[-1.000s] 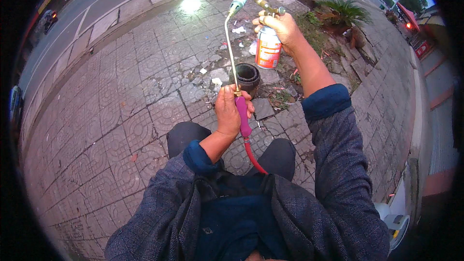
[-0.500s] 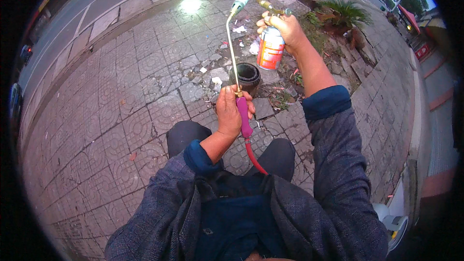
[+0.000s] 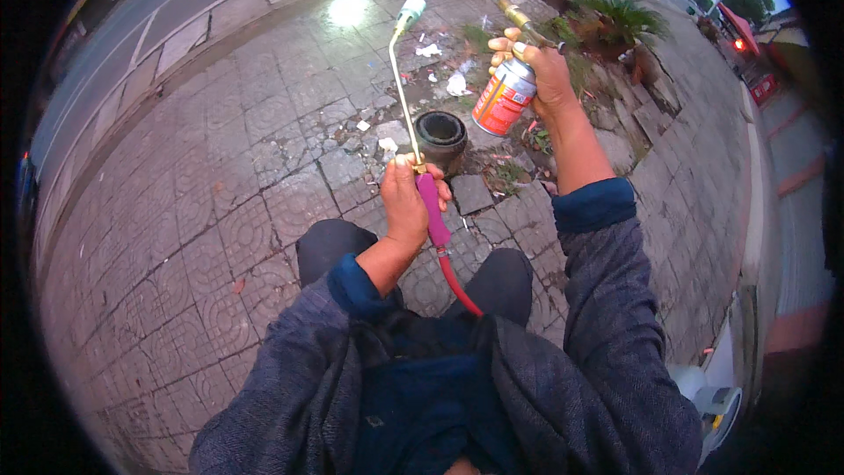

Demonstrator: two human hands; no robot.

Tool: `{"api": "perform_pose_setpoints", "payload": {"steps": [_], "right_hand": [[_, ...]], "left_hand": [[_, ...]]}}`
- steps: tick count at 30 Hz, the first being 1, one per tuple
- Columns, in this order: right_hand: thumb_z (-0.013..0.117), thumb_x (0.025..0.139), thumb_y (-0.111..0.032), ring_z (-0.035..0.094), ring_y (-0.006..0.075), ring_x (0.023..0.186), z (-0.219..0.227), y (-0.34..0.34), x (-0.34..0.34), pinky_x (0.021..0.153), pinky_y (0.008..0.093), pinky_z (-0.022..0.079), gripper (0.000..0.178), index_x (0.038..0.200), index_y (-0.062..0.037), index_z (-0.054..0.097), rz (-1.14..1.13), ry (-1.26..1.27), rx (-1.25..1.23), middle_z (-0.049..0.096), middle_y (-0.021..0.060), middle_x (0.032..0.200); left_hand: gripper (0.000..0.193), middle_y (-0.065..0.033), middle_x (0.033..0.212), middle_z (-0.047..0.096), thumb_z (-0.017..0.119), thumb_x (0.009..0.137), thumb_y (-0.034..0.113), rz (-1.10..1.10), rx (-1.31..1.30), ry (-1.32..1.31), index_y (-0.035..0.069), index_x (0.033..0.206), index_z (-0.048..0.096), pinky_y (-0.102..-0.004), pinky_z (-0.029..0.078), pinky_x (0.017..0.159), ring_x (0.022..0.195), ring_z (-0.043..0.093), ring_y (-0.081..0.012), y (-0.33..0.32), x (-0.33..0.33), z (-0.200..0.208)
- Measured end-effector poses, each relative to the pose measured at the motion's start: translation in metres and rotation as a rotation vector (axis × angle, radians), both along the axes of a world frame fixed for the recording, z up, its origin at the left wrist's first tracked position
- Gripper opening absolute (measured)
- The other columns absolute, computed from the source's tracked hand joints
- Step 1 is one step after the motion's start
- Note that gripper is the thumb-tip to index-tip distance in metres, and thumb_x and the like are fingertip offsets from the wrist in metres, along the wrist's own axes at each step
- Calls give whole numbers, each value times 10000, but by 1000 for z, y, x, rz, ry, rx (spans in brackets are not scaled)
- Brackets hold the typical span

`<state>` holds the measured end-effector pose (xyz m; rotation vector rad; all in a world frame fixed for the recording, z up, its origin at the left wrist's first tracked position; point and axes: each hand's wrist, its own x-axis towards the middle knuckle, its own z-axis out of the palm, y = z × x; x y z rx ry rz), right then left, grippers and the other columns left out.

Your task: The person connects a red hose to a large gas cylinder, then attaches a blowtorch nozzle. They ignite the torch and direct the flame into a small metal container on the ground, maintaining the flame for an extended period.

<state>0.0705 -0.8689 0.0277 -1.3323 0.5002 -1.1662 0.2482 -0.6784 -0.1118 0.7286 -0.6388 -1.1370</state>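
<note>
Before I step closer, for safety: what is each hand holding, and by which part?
Left hand: torch wand, high on its purple handle. Right hand: canister blowtorch, around the neck above its canister.

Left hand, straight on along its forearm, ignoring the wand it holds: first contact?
Probably the black cylinder, just ahead of the left hand. Depth is unclear, though: the hand may be higher and pass over it.
</note>
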Motion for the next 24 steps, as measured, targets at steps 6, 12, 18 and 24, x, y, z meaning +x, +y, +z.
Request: {"api": "perform_pose_setpoints", "payload": {"steps": [6,12,18,24], "right_hand": [[649,894,-107,697,225,900,-78,72,-75,846,381,577,489,1345,47,540,-70,178,90,704,158,1094],[715,864,-97,686,125,833,-235,197,-128,760,289,540,350,1190,13,654,-287,720,244,724,53,949],[694,959,-236,707,188,799,-234,232,-121,748,341,576,407,1255,7,555,-236,316,386,693,137,994],[538,1046,-315,725,284,789,-178,219,-87,756,377,592,444,1357,-6,463,-85,-65,101,685,225,1054]], "left_hand": [[361,-111,701,623,359,1099,386,71,71,32,76,982,502,-300,474,425,490,587,-189,4,8,-5],[376,-111,698,625,427,1078,386,42,43,-47,60,934,550,-311,495,452,503,602,-198,6,10,-15],[487,-114,669,637,395,1080,470,-31,186,-129,41,922,566,-313,476,450,495,578,-195,5,-16,-23],[262,-53,704,642,686,989,273,-135,164,-107,56,871,598,-251,450,401,473,583,-112,13,-32,-32]]}}
